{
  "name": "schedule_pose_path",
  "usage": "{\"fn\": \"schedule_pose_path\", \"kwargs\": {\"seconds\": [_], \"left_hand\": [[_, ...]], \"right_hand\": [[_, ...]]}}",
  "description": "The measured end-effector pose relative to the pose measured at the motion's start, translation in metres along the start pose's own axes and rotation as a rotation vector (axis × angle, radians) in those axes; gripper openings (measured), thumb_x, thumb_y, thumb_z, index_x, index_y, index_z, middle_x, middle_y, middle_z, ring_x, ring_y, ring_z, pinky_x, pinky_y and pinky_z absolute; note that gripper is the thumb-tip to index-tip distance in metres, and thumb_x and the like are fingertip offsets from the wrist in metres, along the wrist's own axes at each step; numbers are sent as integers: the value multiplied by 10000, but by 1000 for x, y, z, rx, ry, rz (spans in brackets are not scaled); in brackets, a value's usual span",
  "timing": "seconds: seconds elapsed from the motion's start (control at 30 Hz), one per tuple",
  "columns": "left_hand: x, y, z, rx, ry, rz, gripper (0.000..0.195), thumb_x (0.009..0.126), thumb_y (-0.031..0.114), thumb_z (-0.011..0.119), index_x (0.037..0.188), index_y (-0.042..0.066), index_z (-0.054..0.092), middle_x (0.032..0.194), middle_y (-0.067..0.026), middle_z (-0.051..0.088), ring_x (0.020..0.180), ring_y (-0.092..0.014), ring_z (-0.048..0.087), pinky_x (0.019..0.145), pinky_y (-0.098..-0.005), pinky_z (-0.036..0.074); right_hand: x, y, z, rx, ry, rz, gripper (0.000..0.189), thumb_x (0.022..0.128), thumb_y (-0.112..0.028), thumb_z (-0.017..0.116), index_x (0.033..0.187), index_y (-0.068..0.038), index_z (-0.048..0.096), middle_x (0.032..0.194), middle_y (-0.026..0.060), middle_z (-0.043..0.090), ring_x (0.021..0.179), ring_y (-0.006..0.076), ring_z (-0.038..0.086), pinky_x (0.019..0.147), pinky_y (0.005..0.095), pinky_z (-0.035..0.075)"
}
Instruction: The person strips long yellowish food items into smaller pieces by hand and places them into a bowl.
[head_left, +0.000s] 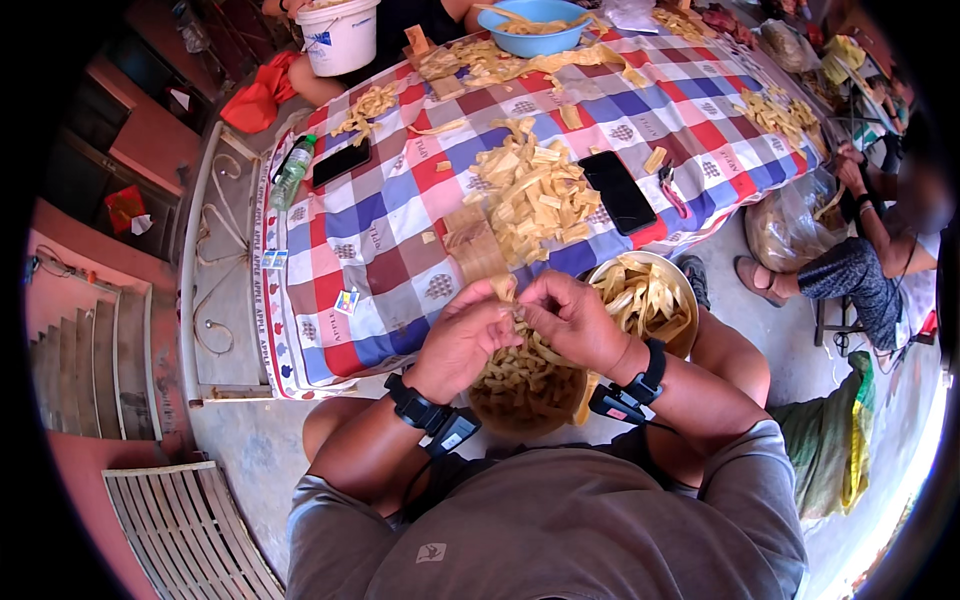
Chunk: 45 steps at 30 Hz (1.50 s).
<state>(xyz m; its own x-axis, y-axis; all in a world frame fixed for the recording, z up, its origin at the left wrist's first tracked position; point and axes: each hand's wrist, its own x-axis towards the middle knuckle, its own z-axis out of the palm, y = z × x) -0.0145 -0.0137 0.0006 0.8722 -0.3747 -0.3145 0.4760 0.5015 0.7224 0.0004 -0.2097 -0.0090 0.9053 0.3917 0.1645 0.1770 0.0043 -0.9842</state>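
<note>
My left hand (469, 337) and my right hand (574, 319) meet at the table's near edge, above a bowl of small knotted pale yellow strips (529, 379). Between the fingers of both hands is a yellowish strip (502, 286), which looks like dried tofu skin; its lower part is hidden by the fingers. Just beyond the hands lies a small wooden board (474, 244), beside a heap of cut flat pieces (536, 191). A round container of longer strips (646, 296) stands to the right of my right hand. Both wrists wear black straps with small devices.
A checked tablecloth (397, 262) covers the table. On it are two phones (619, 193), pink-handled scissors or cutters (673, 193), a green bottle (294, 174) and a blue basin (534, 41). One person sits across with a white bucket (341, 37), another at right. A green sack (825, 442) lies on the floor.
</note>
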Motion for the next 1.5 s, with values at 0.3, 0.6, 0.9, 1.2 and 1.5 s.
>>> {"fn": "schedule_pose_path", "kwargs": {"seconds": [0.3,0.6,0.9,1.2,1.5], "left_hand": [[7,-5,-3,610,-26,241,262,953,-42,498,1188,-7,607,956,-34,665,865,-103,637,813,-257,521],[9,-11,-3,669,-58,257,233,964,-39,517,1190,-29,576,1116,-66,667,1039,-119,635,936,-268,497],[7,-11,-2,829,-50,263,262,920,-44,571,1179,-17,603,1108,-40,681,1056,-107,629,953,-268,479],[12,-18,-8,740,-61,219,194,940,-38,562,1127,-9,603,1053,-27,671,990,-76,618,869,-236,483],[11,-18,-5,660,-110,109,162,972,17,554,1132,8,579,1011,-23,653,970,-101,625,889,-268,502]], "right_hand": [[-4,3,8,-174,92,-103,86,917,-3,622,1000,7,602,879,135,631,801,217,663,728,305,523],[-4,9,6,28,60,110,185,973,47,548,1134,-20,487,960,40,622,904,91,601,802,238,499],[-6,3,-2,-591,45,-224,355,909,0,612,1239,-11,481,893,159,686,821,339,702,687,374,550],[-4,4,-5,-421,37,-156,394,886,-11,656,1243,-13,489,770,103,623,685,291,656,623,373,519],[2,-9,-17,-237,-93,-111,288,903,-58,672,1167,-16,564,1038,143,576,866,253,641,751,353,527]]}}
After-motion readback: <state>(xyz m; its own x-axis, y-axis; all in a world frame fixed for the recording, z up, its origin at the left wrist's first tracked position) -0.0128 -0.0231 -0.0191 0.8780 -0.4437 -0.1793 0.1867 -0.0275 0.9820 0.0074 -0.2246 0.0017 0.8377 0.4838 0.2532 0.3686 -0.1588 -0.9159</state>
